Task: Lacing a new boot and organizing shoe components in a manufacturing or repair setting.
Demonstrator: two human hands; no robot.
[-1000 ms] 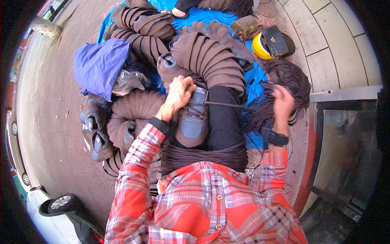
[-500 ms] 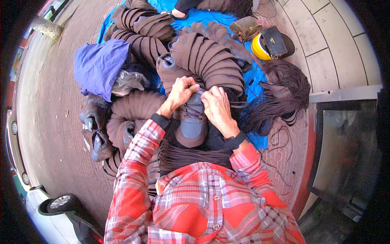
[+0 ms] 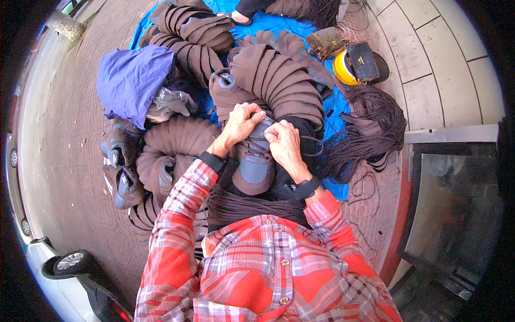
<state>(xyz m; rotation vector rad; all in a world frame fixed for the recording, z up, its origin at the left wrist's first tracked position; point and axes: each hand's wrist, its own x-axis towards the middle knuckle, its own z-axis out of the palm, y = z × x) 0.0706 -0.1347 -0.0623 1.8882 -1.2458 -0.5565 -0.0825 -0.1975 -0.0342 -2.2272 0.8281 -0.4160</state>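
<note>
A brown shoe upper (image 3: 254, 170) with a grey-blue toe lies between my hands, its toe toward me, with a dark shoelace (image 3: 256, 147) threaded across its front. My left hand (image 3: 240, 126) is closed in a pinch at the far left edge of the upper, by the tongue. My right hand (image 3: 285, 146) has its fingers curled in a pinch at the opposite edge, on the shoelace; a loose strand shows just right of it. Across my lap lies a bundle of brown shoelaces (image 3: 252, 208). The fingertips partly hide the upper's far end.
Stacked brown shoe uppers (image 3: 276, 80) curve over a blue tarp (image 3: 338, 107). To the left are a purple cloth (image 3: 131, 80) and more uppers (image 3: 120, 188). A heap of dark laces (image 3: 375, 129) and a yellow container (image 3: 343, 68) sit right. Another person's foot (image 3: 240, 19) shows at the top.
My right hand has drawn slightly back from the upper's edge, its fingers more curled. The left hand keeps its pinch. The whole view has shifted a little.
</note>
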